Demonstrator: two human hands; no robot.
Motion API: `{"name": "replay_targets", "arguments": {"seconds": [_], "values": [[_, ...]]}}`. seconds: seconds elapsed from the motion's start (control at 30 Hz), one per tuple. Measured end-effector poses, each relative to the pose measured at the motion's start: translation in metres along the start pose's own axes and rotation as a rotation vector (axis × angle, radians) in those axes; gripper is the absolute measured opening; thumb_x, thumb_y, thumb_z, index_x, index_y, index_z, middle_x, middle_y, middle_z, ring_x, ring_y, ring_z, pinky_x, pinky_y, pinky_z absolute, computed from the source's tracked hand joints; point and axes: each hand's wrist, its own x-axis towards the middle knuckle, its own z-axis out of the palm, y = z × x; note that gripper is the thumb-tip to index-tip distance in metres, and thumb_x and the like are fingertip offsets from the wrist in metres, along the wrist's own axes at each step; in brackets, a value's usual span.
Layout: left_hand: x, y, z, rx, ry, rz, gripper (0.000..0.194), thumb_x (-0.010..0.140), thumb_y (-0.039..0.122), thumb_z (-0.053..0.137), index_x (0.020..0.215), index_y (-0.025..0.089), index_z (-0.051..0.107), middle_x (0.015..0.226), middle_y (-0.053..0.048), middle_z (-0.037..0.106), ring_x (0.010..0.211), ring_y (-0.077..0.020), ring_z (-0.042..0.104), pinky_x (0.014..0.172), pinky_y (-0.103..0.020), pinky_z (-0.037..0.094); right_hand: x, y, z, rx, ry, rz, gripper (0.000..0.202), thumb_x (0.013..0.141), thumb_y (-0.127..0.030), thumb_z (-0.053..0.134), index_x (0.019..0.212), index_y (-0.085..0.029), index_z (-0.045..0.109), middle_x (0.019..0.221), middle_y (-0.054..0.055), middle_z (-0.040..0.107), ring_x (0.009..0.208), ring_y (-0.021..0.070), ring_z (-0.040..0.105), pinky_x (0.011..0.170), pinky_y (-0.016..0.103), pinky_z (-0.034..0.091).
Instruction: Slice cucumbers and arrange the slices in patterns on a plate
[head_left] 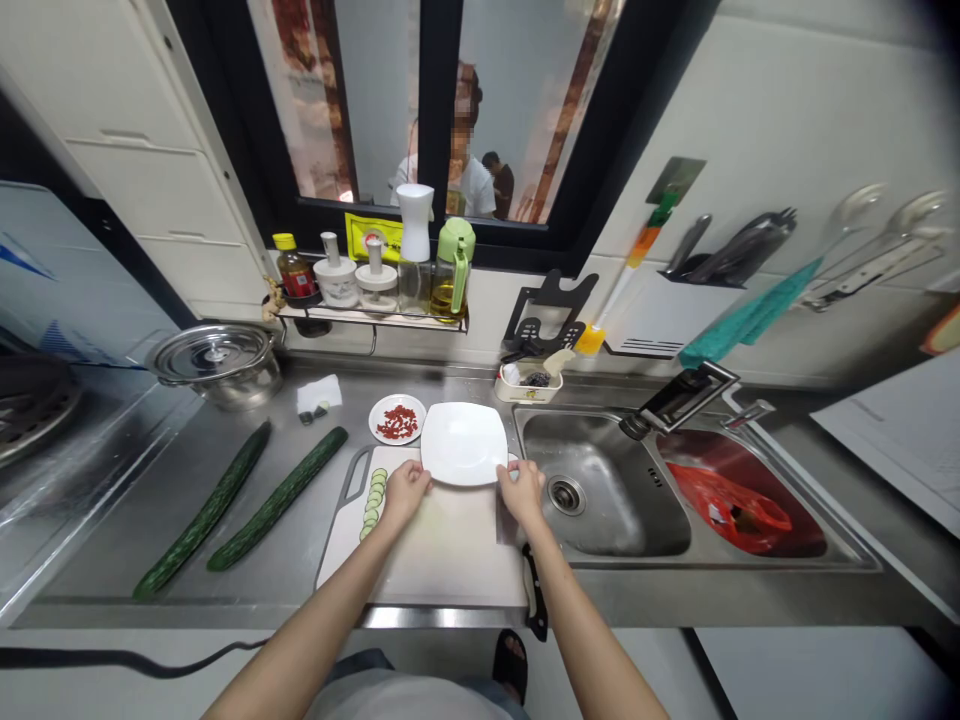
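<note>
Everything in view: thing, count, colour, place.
board: 1, white, on counter
plate: 1, white, board's far edge
dish: 1, white, beside plate
red bits: many, red, in dish
slices: several, green, board's left
cucumbers: 2, green, counter's left
knife: 1, black handle, board's right
pot: 1, silver, back left
paper: 1, white, near pot
bottles: 3, mixed, shelf
jars: 2, white, shelf
packet: 1, yellow, behind jars
sink: 1, silver, right
caddy: 1, cream, by sink
brush: 1, orange-white, wall
knife holder: 1, white, wall
cloth: 1, teal, wall
tap: 1, black-silver, above sink
bag: 1, red, right basin
people: 2, white/dark tops, window
foot: 1, black sandal, floor
left hand: 1, bare, plate's left
right hand: 1, bare, plate's right
</note>
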Motion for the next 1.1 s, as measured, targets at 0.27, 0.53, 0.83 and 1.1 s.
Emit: {"name": "replay_targets", "arguments": {"seconds": [0.27,0.53,0.83,1.1], "values": [[-0.066,-0.037,-0.027,-0.108,0.028,-0.076,0.013,0.066,0.032,0.052,0.060,0.021,0.048,0.052,0.002,0.059,0.054,-0.0153,0.058,0.057,-0.024,0.043,-0.083,0.009,0.026,0.332,-0.099,0.131,0.025,0.077,-0.046,0.048,0.069,-0.022,0.050,0.054,0.000,0.056,0.053,0.0165,0.051,0.051,0.025,0.036],[-0.078,-0.058,-0.031,-0.035,0.011,-0.092,0.013,0.067,0.032,0.051,0.060,0.021,0.047,0.053,0.001,0.060,0.052,-0.0150,0.057,0.057,-0.026,0.043,-0.102,0.014,0.033,0.279,-0.163,0.172,0.021,0.079,-0.042,0.048,0.071,-0.022,0.051,0.053,-0.001,0.057,0.050,0.0151,0.051,0.048,0.024,0.033],[-0.077,-0.066,-0.031,0.038,0.007,-0.099,0.013,0.069,0.029,0.050,0.059,0.021,0.047,0.052,0.002,0.059,0.051,-0.0141,0.054,0.056,-0.024,0.040,-0.104,0.013,0.036,0.232,-0.219,0.202,0.018,0.080,-0.038,0.046,0.073,-0.022,0.049,0.057,-0.001,0.059,0.051,0.0147,0.053,0.051,0.024,0.034],[-0.077,-0.073,-0.031,0.094,-0.019,-0.095,0.012,0.071,0.030,0.048,0.062,0.021,0.048,0.053,0.001,0.060,0.051,-0.0143,0.054,0.055,-0.024,0.039,-0.104,0.006,0.028,0.110,-0.252,0.212,0.016,0.081,-0.034,0.048,0.075,-0.021,0.053,0.062,0.001,0.062,0.057,0.0156,0.056,0.054,0.023,0.033]]}}
